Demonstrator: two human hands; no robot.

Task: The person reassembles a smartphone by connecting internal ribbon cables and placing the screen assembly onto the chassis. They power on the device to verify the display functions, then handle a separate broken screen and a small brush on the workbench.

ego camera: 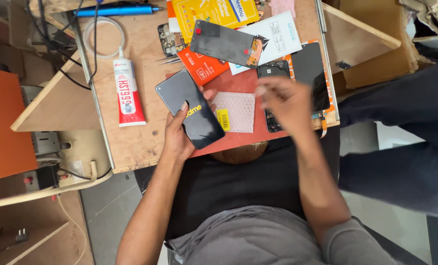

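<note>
- Gripping a dark phone [191,108], the left hand [180,132] has its fingers clamped on the edges, screen lit, above the table's [130,142] near edge.
- Hovering blurred, the right hand [286,100]: fingers' state unclear.
- Farther right, an opened phone body [273,71] lies unassembled; glue tube [126,93] left.

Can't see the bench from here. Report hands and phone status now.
Left hand grips dark phone, screen up. Right hand blurred, empty, above opened phone body. Bubble pouch beside phone; glue tube to the left.

Dark phone [192,109], screen lit; tilted above workbench
</note>
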